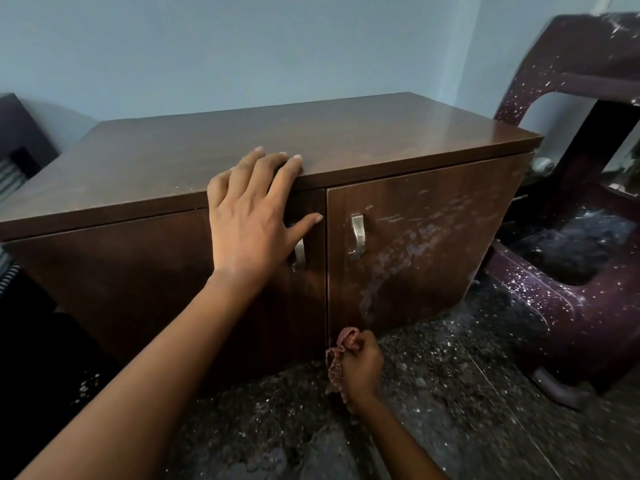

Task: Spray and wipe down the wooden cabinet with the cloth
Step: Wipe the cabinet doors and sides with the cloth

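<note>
Speckled floor (450,382) carries the cabinet (131,271), long left-to-right, left hand (249,220) flat on top, right hand (360,368) clenching the dangling cloth (347,338).

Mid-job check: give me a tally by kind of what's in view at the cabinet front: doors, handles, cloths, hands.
Doors: 2, left door and right door
Metal handles: 2, left handle and right handle
Hands: 2, left hand and right hand
Cloths: 1, the cloth
Total: 7
</note>
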`<state>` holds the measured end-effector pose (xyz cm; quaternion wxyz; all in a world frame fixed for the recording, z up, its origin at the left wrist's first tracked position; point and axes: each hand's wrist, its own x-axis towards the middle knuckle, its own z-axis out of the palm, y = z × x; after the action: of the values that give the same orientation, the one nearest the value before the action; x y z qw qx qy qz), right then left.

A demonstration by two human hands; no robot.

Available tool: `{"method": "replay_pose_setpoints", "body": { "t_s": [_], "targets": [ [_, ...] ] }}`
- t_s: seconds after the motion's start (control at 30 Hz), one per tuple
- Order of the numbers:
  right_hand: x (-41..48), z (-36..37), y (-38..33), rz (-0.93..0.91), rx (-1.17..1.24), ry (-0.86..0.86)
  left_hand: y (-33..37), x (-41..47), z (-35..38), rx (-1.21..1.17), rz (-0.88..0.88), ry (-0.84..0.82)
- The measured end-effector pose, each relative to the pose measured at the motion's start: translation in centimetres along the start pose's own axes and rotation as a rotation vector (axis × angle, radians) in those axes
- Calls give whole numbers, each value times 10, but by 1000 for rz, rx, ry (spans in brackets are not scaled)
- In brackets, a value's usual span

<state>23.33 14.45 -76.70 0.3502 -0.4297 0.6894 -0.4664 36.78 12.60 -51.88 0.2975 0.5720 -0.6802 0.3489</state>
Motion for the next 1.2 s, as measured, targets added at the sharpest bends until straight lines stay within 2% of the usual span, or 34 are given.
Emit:
{"method": "replay_pose_setpoints", "body": {
  "t_s": [0.1,0.17,0.23,0.3,0.43,0.57,0.67,0.77,0.83,0.9,0.97,1.03,1.13,1.2],
  "targets": [
    [-4,-8,-16,161,208,144,1,-1,1,-4,-7,8],
    [-9,-16,-29,152,319,246,1,-1,1,-6,-7,21],
    [-6,-20,-39,95,313,296,1,-1,1,-6,-9,26],
    [6,-14,-43,78,306,268,1,-1,2,-11,-16,27],
    [5,10,-34,258,318,125,1,-2,3,-33,-24,16],
    [-21,21,-43,89,298,79,0,-2,3,-28,-25,12],
    [1,8,-62,45,370,274,0,-2,2,-28,-25,10],
    [32,-12,-58,184,317,433,1,-1,2,-32,-28,10],
    [34,-21,-50,301,375,407,1,-2,2,-29,-31,13],
    [21,-14,-43,389,397,231,2,-2,3,-28,-33,6],
    [2,1,-44,354,350,128,2,-2,3,-30,-36,1],
    [-7,12,-50,279,363,152,2,-2,2,-29,-39,2],
    [2,2,-76,158,440,280,2,-2,1,-36,-43,-5],
    [19,-8,-74,163,426,370,3,-2,1,-43,-49,-8]
  ]
}}
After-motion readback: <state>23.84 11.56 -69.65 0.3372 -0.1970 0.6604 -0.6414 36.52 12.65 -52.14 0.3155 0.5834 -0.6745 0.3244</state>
